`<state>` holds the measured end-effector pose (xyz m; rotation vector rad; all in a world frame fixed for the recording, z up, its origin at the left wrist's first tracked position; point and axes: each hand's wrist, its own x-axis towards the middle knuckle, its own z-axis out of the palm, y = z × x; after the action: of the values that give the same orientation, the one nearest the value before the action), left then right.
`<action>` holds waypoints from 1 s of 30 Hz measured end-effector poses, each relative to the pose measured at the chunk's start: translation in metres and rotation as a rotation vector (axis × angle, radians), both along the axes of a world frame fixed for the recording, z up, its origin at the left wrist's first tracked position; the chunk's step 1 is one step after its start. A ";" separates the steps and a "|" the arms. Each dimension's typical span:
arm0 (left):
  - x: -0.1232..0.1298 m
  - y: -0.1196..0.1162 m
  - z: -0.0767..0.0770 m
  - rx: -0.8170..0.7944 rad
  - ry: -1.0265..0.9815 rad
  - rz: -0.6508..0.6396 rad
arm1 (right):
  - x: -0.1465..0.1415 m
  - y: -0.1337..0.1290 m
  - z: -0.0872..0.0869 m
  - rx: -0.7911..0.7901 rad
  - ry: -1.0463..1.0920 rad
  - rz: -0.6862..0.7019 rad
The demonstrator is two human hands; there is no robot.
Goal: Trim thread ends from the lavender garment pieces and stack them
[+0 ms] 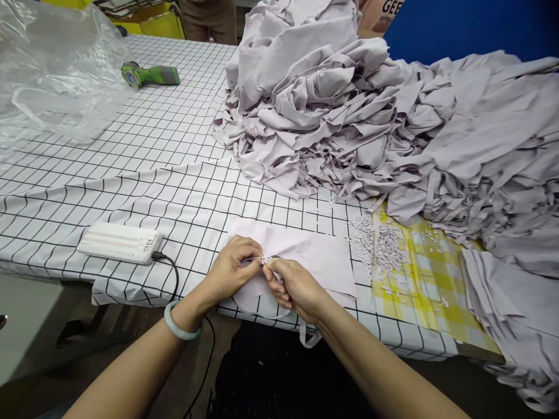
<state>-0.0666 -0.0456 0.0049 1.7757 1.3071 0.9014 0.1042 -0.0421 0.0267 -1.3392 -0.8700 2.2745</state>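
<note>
A white table cover with black grid lines (183,192) holds a heap of crumpled pale lilac cloth (314,99). At its near edge, my left hand (233,267) and right hand (299,285) pinch a small white piece (265,260) above a flat lilac cloth panel (323,253).

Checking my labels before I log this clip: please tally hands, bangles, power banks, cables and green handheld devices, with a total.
Hands: 2 (left hand, right hand)
Bangles: 1
Power banks: 1
Cables: 1
Green handheld devices: 1
Total: 6
</note>
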 end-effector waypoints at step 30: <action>-0.026 -0.012 0.007 0.141 0.209 0.022 | 0.012 -0.072 0.020 0.081 -0.007 -0.040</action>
<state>-0.0923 -0.0575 0.0123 2.0129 1.4258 0.8567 0.1162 -0.1142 0.0465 -1.3189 -0.9190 2.1814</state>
